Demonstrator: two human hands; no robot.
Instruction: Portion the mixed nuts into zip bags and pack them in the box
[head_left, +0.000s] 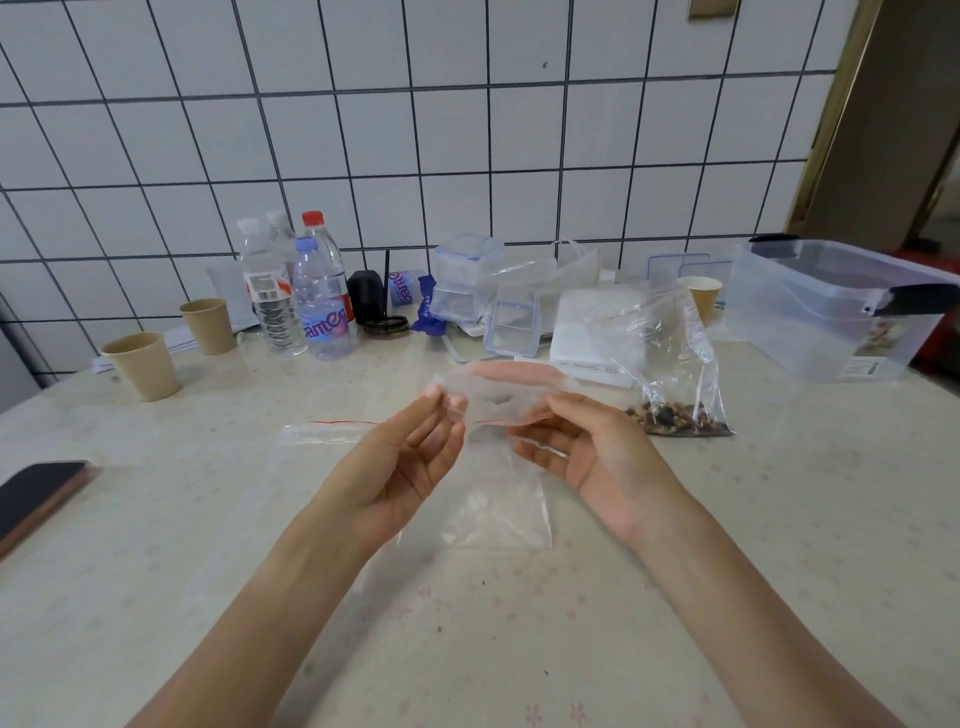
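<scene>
An empty clear zip bag (498, 499) with a red seal line hangs above the table's middle. My left hand (415, 462) pinches its left top edge and my right hand (582, 452) pinches the right top edge, so the mouth is spread between them. Another empty zip bag (322, 434) lies flat on the table to the left. A larger zip bag with mixed nuts (675, 410) at its bottom stands to the right. The big clear plastic box (831, 312) with black latches sits at the far right, some nuts showing inside.
Water bottles (317, 296), two paper cups (143, 366), small clear containers (467, 280) and a white scale (587, 332) line the back by the tiled wall. A phone (36, 493) lies at the left edge. A third paper cup (701, 296) stands behind the nut bag.
</scene>
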